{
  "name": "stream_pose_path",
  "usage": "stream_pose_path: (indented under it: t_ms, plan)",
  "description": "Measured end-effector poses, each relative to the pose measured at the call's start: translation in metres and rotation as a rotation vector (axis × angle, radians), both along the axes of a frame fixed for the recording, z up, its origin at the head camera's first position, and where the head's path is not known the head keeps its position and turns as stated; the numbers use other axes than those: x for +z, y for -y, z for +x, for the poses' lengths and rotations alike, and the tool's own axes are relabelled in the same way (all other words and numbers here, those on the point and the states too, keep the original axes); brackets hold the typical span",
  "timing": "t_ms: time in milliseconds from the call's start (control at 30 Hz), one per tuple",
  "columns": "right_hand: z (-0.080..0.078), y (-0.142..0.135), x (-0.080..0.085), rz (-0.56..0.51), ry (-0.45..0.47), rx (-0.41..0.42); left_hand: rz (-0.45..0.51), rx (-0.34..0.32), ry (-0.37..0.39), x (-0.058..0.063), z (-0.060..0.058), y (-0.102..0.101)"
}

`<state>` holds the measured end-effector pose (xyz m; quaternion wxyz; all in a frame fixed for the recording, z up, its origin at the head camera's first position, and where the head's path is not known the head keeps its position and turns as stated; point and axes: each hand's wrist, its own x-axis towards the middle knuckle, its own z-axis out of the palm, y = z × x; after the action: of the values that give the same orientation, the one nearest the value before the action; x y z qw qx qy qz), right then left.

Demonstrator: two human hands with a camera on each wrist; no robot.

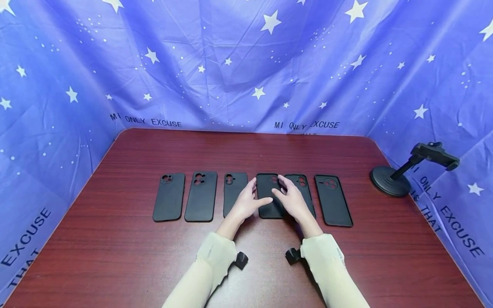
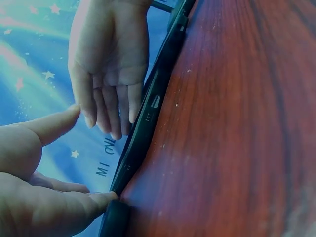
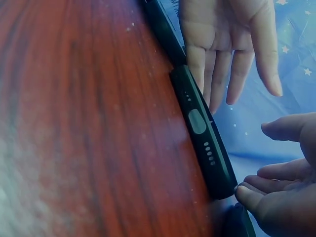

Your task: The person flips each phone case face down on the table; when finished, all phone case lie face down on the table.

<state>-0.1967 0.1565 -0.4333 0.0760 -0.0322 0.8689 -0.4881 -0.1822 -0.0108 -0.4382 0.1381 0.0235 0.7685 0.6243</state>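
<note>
A black phone case (image 1: 270, 210) lies on the table between my two hands, its camera cutouts at the far end. My left hand (image 1: 245, 203) is at its left edge, fingers extended and thumb reaching over it. At its right edge is my right hand (image 1: 293, 202), partly covering the neighbouring phone case (image 1: 302, 181). In the left wrist view, a left fingertip (image 2: 109, 196) meets the edge of the case. The right wrist view shows right fingers (image 3: 249, 196) at the other end of its slotted edge (image 3: 207, 143). Neither hand curls round it.
In the same row lie more black phone cases: two at the left (image 1: 168, 196) (image 1: 200, 196), one beside my left hand (image 1: 234, 188), one at the right end (image 1: 333, 201). A black phone stand (image 1: 390, 182) stands at the table's right edge. Blue star-printed cloth (image 1: 215, 85) hangs behind.
</note>
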Motion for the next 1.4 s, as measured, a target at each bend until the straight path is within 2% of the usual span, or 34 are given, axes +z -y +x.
stream_pose_path:
  t_ms: [233,467,633,767,900,1133,1300,1400]
  plan:
    - [0.0017,-0.0015,0.0006,-0.013,0.012,-0.013,0.086,0.004,-0.023,-0.0017,0.0006,-0.0001]
    - [0.0016,-0.0016,-0.0003,-0.076,0.039,-0.024,0.129,0.017,-0.047,-0.003,-0.0011,-0.0004]
    - [0.0023,-0.0029,-0.0003,-0.113,0.072,-0.033,0.152,0.031,-0.021,-0.0021,-0.001,-0.0004]
    - [0.0019,-0.0025,-0.0016,-0.119,0.062,-0.036,0.165,0.061,-0.009,-0.0024,-0.003,0.0]
    - [0.0008,-0.0018,-0.003,-0.116,0.053,-0.048,0.199,0.061,-0.021,-0.0017,-0.0037,0.0013]
    - [-0.0007,0.0004,-0.0034,-0.134,0.056,-0.071,0.326,0.04,-0.045,-0.0029,-0.0037,0.0011]
    - [-0.0007,0.0023,-0.0038,-0.137,0.052,-0.076,0.419,0.061,-0.014,-0.0054,-0.0041,-0.0028]
    - [-0.0002,0.0035,-0.0035,-0.147,0.054,-0.077,0.441,0.084,0.013,-0.0065,-0.004,-0.0056]
